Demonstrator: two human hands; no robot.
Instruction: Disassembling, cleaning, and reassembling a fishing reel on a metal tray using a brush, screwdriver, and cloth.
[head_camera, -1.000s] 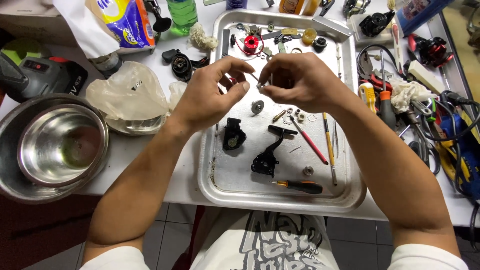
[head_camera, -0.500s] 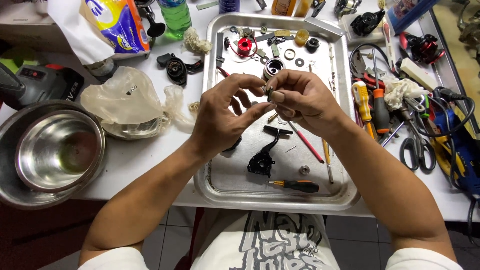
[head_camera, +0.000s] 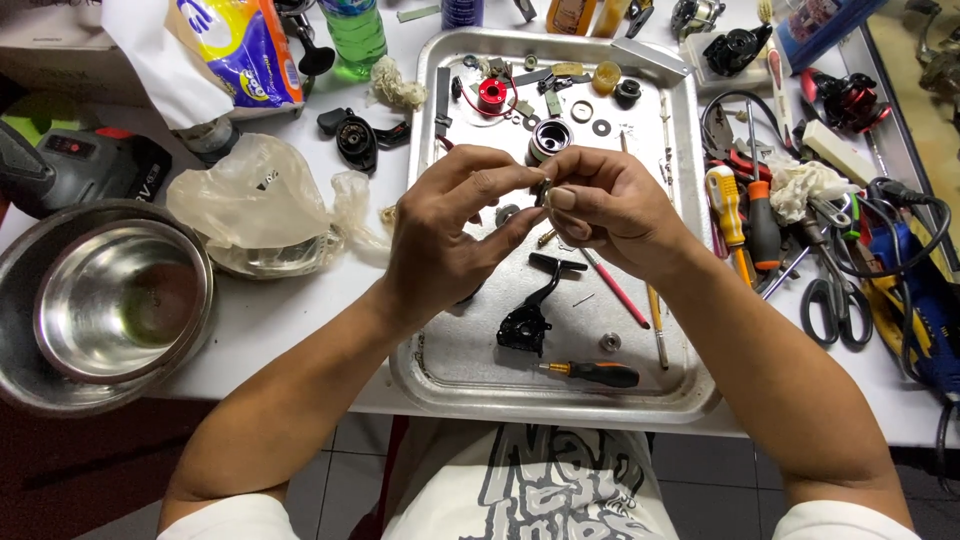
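- The left hand (head_camera: 450, 235) and right hand (head_camera: 605, 210) meet fingertip to fingertip above the middle of the tray (head_camera: 680, 400), both pinched narrow on one small part (head_camera: 545, 187).
- The part is mostly hidden by the fingers; its long axis and which way it points cannot be told.
- In the tray just beyond the hands lies a grey spool (head_camera: 548, 140), and further back a red spool (head_camera: 492, 95).
- Under the hands, toward the tray's near edge, lie a black crank (head_camera: 530, 315), a red rod (head_camera: 615, 290), a brush (head_camera: 655, 325) and a short screwdriver (head_camera: 590, 373) with an orange and black grip.
- Right of the tray on the desk (head_camera: 290, 320) are more screwdrivers (head_camera: 745, 215), a rag (head_camera: 805, 185) and scissors (head_camera: 835, 300).
- Left of the tray sit a plastic bag (head_camera: 250, 200) and a steel bowl (head_camera: 105, 300); a green bottle (head_camera: 352, 30) stands at the far left corner of the tray.
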